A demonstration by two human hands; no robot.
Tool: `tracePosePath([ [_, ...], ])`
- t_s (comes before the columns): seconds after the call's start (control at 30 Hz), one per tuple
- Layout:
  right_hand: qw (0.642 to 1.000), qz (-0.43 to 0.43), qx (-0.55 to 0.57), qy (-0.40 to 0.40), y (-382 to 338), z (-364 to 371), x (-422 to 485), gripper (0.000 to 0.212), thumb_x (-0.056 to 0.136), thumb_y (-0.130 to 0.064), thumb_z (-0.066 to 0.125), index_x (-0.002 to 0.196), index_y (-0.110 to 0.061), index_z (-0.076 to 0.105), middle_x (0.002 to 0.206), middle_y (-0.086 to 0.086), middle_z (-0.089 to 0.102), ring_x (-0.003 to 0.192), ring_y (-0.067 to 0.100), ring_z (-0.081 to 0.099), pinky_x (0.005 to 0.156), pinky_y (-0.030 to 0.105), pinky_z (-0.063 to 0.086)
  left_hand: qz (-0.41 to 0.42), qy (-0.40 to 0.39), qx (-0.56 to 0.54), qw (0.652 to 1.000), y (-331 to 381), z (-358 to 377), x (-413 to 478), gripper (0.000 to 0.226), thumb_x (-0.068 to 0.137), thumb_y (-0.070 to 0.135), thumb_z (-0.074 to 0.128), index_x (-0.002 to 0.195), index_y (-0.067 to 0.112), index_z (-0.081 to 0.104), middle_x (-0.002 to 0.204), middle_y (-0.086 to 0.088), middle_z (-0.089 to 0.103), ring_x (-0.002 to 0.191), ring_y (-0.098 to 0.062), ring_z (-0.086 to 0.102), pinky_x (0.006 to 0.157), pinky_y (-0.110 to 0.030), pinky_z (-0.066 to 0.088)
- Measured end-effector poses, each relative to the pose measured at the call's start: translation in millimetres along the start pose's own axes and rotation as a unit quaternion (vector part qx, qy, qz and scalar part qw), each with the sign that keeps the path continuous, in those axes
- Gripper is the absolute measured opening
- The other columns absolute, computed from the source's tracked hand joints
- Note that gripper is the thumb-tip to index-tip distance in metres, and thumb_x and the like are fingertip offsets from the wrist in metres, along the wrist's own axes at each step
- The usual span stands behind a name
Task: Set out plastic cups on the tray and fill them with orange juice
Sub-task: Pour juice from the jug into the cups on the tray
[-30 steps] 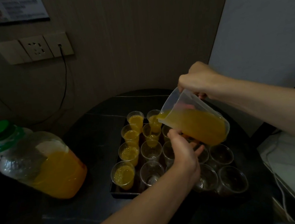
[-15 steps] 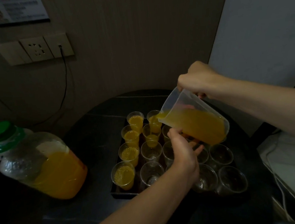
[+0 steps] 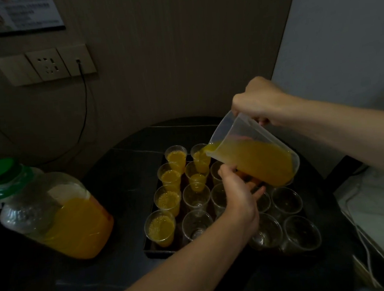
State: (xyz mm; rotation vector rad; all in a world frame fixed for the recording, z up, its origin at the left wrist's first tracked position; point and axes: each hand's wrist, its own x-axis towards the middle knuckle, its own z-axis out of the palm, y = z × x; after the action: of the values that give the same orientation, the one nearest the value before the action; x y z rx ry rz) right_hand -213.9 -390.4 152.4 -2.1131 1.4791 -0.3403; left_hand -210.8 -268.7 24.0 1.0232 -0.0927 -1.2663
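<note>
A dark tray (image 3: 158, 252) on the round black table holds several clear plastic cups. The left column of cups (image 3: 168, 199) holds orange juice, and the cups on the right (image 3: 286, 199) hold none. My right hand (image 3: 259, 102) grips the handle of a clear measuring jug (image 3: 254, 153), tilted with its spout over a cup in the second column (image 3: 200, 160), where juice is running in. My left hand (image 3: 239, 194) supports the jug from below, fingers under its base.
A large clear juice container (image 3: 53, 217) with a green cap stands at the left of the table, about half full. A wall socket (image 3: 47, 65) with a plugged cable is behind. White cables lie at the right beside the table edge.
The jug has stayed tilted over the same far cup and its juice level has risen slightly. Both hands keep their hold with almost no movement.
</note>
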Motion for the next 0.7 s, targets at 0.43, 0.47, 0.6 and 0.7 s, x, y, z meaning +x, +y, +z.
tracePosePath([
  [0.43,1.0,-0.001,-0.009,-0.006,-1.8,-3.4,-1.0,0.012,0.087,-0.02,0.065,0.085,-0.01,0.06,0.075,0.007,0.056,0.063,0.019,0.054,0.052,0.029,0.041,-0.007,-0.005,-0.006,1.0,-0.3,3.6,-1.6,0.031,0.105,0.042,0.031,0.133,0.033,0.042,0.135,-0.006,0.053,0.123,-0.034,0.057,0.105,-0.051,0.047],
  [0.47,1.0,0.0,-0.01,-0.004,-2.4,-3.0,-1.3,0.011,0.087,-0.02,0.065,0.085,-0.01,0.061,0.074,0.007,0.057,0.063,0.019,0.055,0.053,0.029,0.042,-0.008,-0.004,-0.008,1.0,-0.2,3.4,-1.2,0.029,0.105,0.042,0.031,0.13,0.034,0.043,0.135,-0.006,0.052,0.123,-0.035,0.057,0.105,-0.052,0.047],
  [0.6,1.0,0.007,-0.011,-0.006,-3.8,-3.4,-2.7,0.012,0.085,-0.02,0.066,0.082,-0.01,0.06,0.073,0.007,0.057,0.063,0.02,0.056,0.056,0.031,0.043,-0.014,-0.001,-0.009,1.0,-2.2,3.2,1.4,0.028,0.105,0.043,0.032,0.126,0.033,0.046,0.136,-0.007,0.052,0.124,-0.035,0.057,0.107,-0.054,0.046],
  [0.7,1.0,0.005,-0.011,-0.006,-2.9,-1.7,-2.5,0.012,0.084,-0.02,0.066,0.083,-0.009,0.061,0.071,0.007,0.056,0.061,0.02,0.055,0.053,0.03,0.042,-0.013,0.004,-0.015,1.0,-2.9,2.7,2.1,0.034,0.105,0.042,0.032,0.135,0.032,0.044,0.136,-0.007,0.053,0.122,-0.034,0.058,0.106,-0.054,0.047],
])
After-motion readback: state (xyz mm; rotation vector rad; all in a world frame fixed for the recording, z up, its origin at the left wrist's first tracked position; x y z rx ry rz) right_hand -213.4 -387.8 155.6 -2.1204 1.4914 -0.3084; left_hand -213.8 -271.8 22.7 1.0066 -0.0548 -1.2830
